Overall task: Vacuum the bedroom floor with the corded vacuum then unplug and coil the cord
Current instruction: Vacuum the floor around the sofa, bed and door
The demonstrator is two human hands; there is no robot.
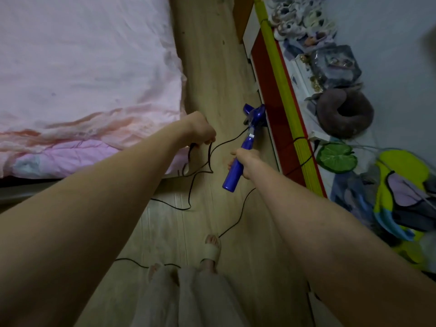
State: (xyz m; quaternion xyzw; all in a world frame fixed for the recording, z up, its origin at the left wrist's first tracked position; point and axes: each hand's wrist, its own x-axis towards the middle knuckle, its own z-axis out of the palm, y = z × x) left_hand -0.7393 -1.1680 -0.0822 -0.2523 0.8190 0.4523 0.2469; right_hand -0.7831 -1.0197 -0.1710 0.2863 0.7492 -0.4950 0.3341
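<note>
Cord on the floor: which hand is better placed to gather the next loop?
Left. The left hand already pinches the cord, whose slack trails below it; the right hand grips the vacuum handle.

Home bedroom
A bed (89, 74) in pink sheets stands beside wood-look floor (212, 67); a cluttered shelf (304, 74) (shoes (299, 20), neck pillow (344, 112)) lines the wall.
</note>
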